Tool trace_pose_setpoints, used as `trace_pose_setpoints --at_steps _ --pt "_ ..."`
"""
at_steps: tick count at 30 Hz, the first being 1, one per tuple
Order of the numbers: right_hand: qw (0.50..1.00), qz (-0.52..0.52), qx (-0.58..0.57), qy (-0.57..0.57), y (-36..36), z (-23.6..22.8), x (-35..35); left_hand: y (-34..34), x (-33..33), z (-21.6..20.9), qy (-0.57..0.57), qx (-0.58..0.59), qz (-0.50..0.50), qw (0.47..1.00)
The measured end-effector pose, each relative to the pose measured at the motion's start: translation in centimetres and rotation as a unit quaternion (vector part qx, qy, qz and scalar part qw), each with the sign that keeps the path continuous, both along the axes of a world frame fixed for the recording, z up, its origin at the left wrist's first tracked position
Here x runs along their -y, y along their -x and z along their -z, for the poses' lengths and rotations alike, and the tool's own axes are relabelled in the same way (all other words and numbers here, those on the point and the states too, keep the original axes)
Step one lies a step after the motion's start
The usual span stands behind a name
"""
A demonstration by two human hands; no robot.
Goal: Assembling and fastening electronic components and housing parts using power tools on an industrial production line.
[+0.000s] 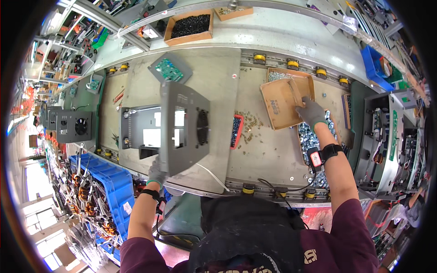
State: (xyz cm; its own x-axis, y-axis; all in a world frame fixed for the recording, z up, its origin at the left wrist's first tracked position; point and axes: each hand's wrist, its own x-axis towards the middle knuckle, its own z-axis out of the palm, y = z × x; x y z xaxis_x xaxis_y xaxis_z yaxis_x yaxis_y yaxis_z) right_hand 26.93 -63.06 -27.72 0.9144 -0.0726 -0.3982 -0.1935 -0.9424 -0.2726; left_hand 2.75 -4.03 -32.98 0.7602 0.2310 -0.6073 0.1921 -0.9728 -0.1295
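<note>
My gloved left hand (157,172) is closed on the near lower edge of a grey metal housing (184,150), which stands upright on the bench with a black fan in its side. The housing partly hides my fingers. My gloved right hand (313,113) grips the right edge of a small cardboard box (278,107), thumb over the wall. This box sits tilted against another open carton (304,81) with silver screws. Just below my right wrist, a carton of bluish metal fasteners (306,136) is partly covered by my forearm.
A green circuit board (170,69) lies on a grey plate behind the housing. Loose brass-coloured fasteners (250,129) are scattered beside a red tray (236,131). Yellow rollers (292,63) line the bench. A blue crate (111,195) of wired parts stands at left; a box of black parts (190,27) sits on the far shelf.
</note>
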Motion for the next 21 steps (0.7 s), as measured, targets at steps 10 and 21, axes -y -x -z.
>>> trace_pose_setpoints --at_steps 10,21 --pt "0.994 -0.09 0.042 0.04 -2.3 1.4 -2.2 0.6 -4.3 -1.0 0.009 0.09 -0.037 0.995" --pt "0.96 -0.224 0.167 0.028 -14.7 0.4 -12.5 -4.5 13.4 -9.4 0.126 -0.028 -0.023 0.991"
